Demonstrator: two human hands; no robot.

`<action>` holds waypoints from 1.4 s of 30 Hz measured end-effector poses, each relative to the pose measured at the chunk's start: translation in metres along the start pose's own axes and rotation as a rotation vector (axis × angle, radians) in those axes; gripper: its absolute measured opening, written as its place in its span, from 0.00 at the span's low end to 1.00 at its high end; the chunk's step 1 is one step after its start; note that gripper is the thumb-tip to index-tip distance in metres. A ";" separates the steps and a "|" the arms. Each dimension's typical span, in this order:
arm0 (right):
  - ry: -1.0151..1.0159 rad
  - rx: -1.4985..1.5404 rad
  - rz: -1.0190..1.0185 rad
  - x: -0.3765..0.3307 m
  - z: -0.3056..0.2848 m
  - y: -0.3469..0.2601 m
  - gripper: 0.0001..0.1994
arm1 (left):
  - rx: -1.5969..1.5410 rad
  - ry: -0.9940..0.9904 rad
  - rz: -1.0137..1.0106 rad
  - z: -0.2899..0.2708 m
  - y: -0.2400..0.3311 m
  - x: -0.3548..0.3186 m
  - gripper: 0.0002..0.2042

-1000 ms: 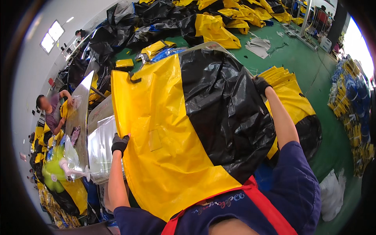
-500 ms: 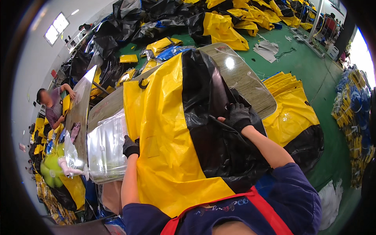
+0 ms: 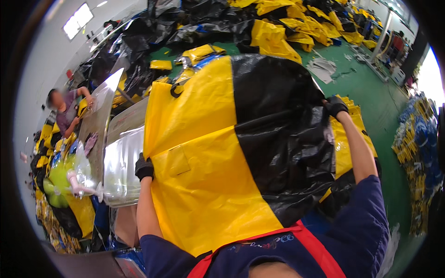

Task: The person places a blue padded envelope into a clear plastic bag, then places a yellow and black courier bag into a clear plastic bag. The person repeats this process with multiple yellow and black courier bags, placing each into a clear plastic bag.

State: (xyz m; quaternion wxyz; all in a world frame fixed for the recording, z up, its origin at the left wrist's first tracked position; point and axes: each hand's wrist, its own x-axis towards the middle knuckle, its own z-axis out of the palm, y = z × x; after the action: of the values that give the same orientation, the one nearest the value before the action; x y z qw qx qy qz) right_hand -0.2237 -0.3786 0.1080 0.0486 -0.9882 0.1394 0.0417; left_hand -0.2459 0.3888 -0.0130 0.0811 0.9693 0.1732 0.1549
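Observation:
A large yellow and black tarpaulin sheet (image 3: 199, 157) is spread across the table in front of me, its near edge against my apron. The yellow half lies on the left, with a stitched square patch and a black loop near the far left corner; the shiny black half is on the right. My left hand (image 3: 144, 167), in a black fingerless glove, is closed on the sheet's left edge. Out at the far right, my gloved right hand (image 3: 334, 107) grips the edge of the black half, holding it stretched. Most of the tabletop is hidden beneath.
Clear plastic bags (image 3: 124, 162) lie left of the sheet. More folded yellow and black sheets (image 3: 354, 125) are piled to the right. Beyond a side table (image 3: 99, 111) a person (image 3: 67, 111) handles yellow material. A pink fan (image 3: 76, 183) stands at left; bundles (image 3: 412, 157) stand at right.
My right hand has moved outward and away to the right, pulling the bunched black half out flat. My left hand has shifted slightly left along with the yellow edge.

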 end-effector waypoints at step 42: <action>-0.080 -0.563 -0.816 -0.123 0.015 -0.063 0.25 | 0.085 -0.438 0.385 -0.143 -0.051 0.001 0.26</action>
State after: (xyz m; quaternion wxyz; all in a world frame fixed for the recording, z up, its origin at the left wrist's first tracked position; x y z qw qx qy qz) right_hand -0.3245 -0.2835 0.1100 -0.2023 -0.9346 -0.2775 0.0930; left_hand -0.3075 0.4515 0.1108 0.0449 0.9972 -0.0290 -0.0529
